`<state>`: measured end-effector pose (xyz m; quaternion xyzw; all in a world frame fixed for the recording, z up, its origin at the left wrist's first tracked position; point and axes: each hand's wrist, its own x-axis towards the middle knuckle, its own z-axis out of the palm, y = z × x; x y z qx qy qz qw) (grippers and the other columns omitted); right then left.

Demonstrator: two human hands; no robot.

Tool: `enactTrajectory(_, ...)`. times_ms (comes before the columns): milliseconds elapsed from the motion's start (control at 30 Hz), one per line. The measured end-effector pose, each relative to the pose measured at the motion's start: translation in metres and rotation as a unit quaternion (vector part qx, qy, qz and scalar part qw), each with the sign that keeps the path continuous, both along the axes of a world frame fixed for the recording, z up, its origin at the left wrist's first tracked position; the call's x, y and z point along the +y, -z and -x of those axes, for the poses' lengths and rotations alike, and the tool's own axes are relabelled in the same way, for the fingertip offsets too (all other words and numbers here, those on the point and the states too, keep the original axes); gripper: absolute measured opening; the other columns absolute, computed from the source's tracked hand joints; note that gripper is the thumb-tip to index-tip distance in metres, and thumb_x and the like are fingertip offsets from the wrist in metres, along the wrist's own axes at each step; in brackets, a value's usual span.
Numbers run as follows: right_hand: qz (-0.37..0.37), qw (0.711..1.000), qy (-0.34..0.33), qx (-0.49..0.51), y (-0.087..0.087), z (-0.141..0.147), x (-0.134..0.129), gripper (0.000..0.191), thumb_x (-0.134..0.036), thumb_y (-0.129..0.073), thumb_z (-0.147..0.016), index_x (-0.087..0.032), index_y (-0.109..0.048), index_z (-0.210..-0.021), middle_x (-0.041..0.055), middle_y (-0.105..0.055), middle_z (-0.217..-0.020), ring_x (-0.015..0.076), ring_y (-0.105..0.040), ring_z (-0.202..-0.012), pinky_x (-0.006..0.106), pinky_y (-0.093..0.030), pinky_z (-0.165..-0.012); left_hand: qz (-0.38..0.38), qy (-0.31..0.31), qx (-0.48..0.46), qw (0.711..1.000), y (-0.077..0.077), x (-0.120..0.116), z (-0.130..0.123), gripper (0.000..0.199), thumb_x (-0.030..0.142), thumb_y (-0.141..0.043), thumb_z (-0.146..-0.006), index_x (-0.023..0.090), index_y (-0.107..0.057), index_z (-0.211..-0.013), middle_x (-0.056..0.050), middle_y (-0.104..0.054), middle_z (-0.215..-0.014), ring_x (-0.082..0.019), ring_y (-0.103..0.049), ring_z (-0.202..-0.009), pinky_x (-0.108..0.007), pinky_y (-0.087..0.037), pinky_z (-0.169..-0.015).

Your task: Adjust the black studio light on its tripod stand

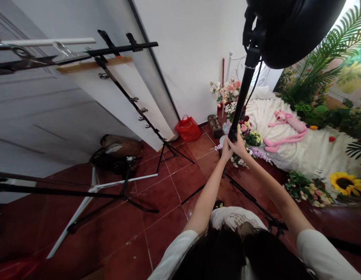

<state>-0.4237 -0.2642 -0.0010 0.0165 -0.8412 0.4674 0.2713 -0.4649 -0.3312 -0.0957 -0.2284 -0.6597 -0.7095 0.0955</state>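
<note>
A black light stand rises in front of me, with a large black lamp head on top and a cable hanging beside the pole. Both hands are closed round the pole at its thick collar. My left hand grips from the left side, and my right hand is wrapped on the right, touching the left. The fingers are partly hidden behind the pole and each other. Below my hands the stand's dark legs spread over the floor.
On the left, a backdrop stand with clips carries white sheets; white and black tripod legs cross the red tiles. A red bag sits by the wall. At right, a pink plush toy lies on white fabric among flowers and a sunflower.
</note>
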Motion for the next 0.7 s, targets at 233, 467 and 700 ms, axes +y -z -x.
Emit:
enactTrajectory(233, -0.173, 0.984, -0.051, -0.010, 0.021, -0.038, 0.044, 0.051, -0.048, -0.052, -0.094, -0.016, -0.051, -0.134, 0.0185, -0.060, -0.131, 0.0299, -0.055, -0.126, 0.049, -0.042, -0.110, 0.054, -0.032, -0.020, 0.998, -0.011, -0.003, -0.005, 0.032, 0.049, -0.055, -0.091, 0.020, -0.053, -0.104, -0.007, -0.060, -0.101, -0.020, -0.060, -0.098, -0.039, -0.050, -0.093)
enactTrajectory(467, -0.157, 0.983, -0.087, -0.047, 0.037, -0.038, 0.046, 0.051, -0.044, -0.030, -0.102, -0.018, -0.046, -0.142, 0.0152, -0.054, -0.143, 0.0254, -0.046, -0.138, 0.048, -0.033, -0.118, 0.077, -0.049, -0.014, 0.996, -0.018, -0.004, -0.008, 0.037, 0.055, -0.050, -0.092, 0.020, -0.053, -0.100, -0.009, -0.060, -0.101, -0.022, -0.060, -0.099, -0.040, -0.049, -0.094)
enactTrajectory(700, -0.132, 0.988, -0.056, -0.057, 0.032, -0.015, 0.041, 0.056, -0.050, -0.025, -0.101, -0.015, -0.057, -0.132, 0.0173, -0.066, -0.125, 0.0264, -0.061, -0.118, 0.047, -0.040, -0.112, 0.077, -0.044, -0.005, 0.996, -0.014, -0.004, -0.006, 0.035, 0.053, -0.049, -0.092, 0.019, -0.051, -0.101, -0.009, -0.058, -0.099, -0.021, -0.059, -0.096, -0.040, -0.050, -0.091)
